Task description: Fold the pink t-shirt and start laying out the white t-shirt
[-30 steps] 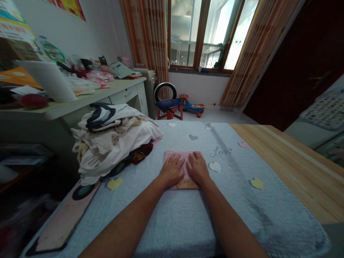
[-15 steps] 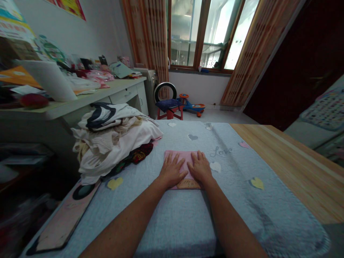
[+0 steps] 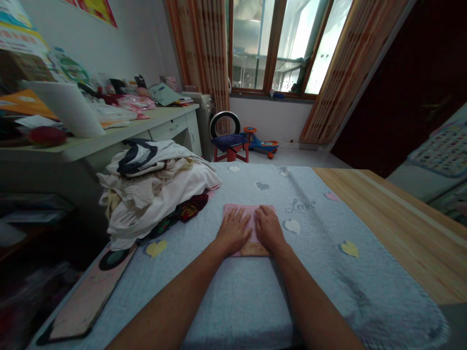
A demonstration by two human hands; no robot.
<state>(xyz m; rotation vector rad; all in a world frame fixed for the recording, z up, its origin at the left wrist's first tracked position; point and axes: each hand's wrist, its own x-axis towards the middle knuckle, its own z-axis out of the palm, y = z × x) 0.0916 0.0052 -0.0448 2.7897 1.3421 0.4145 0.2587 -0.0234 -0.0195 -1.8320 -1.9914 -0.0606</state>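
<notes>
A pink folded cloth (image 3: 253,237) lies flat in front of me, with a tan printed patch along its near edge. My left hand (image 3: 233,232) rests palm down on its left half, fingers stretched out and slightly apart. On the right half lies my right hand (image 3: 269,227), its fingers loosely bent near the far edge and its thumb towards the middle. Neither hand lifts the cloth, and both cover much of it. Underneath spreads a light blue blanket (image 3: 233,301) with heart patches.
A heap of clothes (image 3: 160,189) sits at the left. Nearer me on that side is a flat pinkish board-like piece (image 3: 87,299) with a dark border. Bare wooden tabletop (image 3: 401,218) shows at the right. A cluttered desk (image 3: 138,127) stands far left; a red stool (image 3: 231,154) stands beyond the table.
My right hand has drawn its fingers in and bent them, shifting slightly left on the cloth. The left hand stays nearly in place.
</notes>
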